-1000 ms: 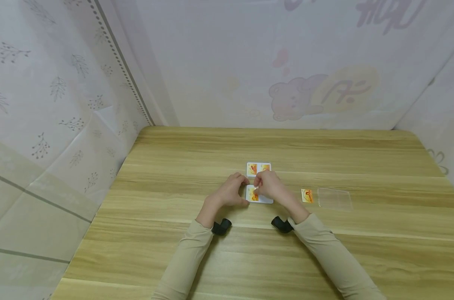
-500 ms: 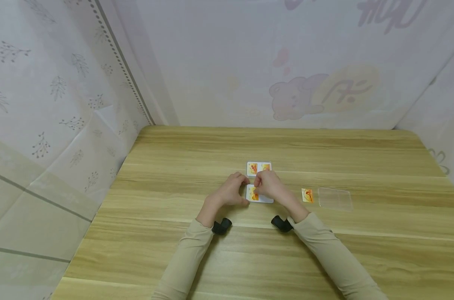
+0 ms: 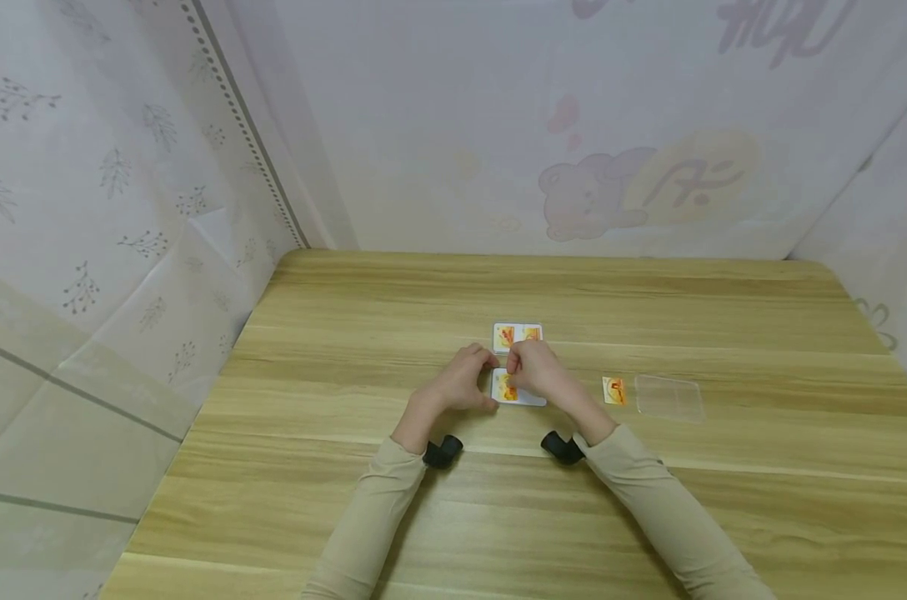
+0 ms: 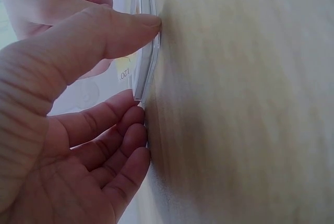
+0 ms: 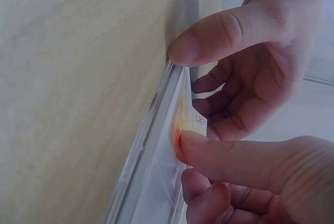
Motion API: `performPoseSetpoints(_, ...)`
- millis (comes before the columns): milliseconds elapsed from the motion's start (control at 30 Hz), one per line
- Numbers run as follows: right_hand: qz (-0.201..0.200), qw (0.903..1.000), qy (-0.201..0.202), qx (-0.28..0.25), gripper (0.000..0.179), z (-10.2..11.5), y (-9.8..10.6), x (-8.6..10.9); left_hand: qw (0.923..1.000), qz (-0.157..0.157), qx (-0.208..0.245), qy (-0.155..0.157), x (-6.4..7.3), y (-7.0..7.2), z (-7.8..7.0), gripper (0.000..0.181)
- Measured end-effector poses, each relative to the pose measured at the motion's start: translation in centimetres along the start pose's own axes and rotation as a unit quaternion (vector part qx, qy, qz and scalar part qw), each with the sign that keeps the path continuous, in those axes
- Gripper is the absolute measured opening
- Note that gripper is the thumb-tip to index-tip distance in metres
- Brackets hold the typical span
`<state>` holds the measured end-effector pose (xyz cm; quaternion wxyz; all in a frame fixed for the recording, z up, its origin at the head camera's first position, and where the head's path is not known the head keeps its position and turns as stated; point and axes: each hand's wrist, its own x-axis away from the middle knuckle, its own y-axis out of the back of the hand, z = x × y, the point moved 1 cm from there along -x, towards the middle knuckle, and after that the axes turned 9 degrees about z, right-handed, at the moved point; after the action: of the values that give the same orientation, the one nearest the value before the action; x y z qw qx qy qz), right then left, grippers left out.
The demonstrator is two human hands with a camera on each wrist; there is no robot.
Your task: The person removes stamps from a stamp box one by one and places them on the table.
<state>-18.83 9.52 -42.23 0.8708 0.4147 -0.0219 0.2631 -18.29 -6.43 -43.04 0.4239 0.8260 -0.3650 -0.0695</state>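
A small clear plastic case (image 3: 530, 400) with a white backing lies on the table under both hands. My left hand (image 3: 459, 383) holds it at the left end, thumb on the near edge and fingertips by the far corner. An orange-and-yellow postage stamp (image 5: 198, 122) with a perforated edge and "120" printed on it is pinched between thumb and fingers of my right hand (image 3: 541, 372). In the right wrist view the stamp stands tilted against the white face of the case. Part of the case's right half is hidden beneath my right hand in the head view.
Just beyond the hands lies a second case (image 3: 518, 332) with two orange stamps in it. To the right are a loose stamp (image 3: 614, 391) and a clear plastic cover (image 3: 669, 398). Black camera mounts (image 3: 443, 452) sit at both wrists. Patterned cloth walls (image 3: 423, 125) border the wooden table (image 3: 348, 333).
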Motion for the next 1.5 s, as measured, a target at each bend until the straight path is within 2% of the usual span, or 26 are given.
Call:
performPoseSetpoints(400,-0.019,0.9998,0.006,0.003,0.017,0.2,-0.3,0.6,1.0,0.004,0.0,0.008,0.0,0.0,0.0,0.05)
performPoseSetpoints(600,-0.044,0.9987,0.021,0.014,0.017,0.1,-0.4,0.6,0.9999,0.006,0.007,0.014,-0.1,0.0,-0.1,0.05)
performPoseSetpoints(900,-0.05,0.9978,0.041,0.015,0.016,-0.3,-0.2,0.6,0.9998,0.007,0.008,0.014,-0.1,0.0,-0.1,0.05)
performPoseSetpoints(1200,-0.054,0.9957,0.075,0.0,0.014,-0.8,0.0,0.7,0.9999,0.004,0.005,0.011,-0.2,-0.1,0.2,0.051)
performPoseSetpoints(1500,-0.064,0.9937,0.082,-0.042,0.008,-1.7,0.3,1.0,0.9999,0.005,0.003,0.011,-0.2,-0.1,0.1,0.051)
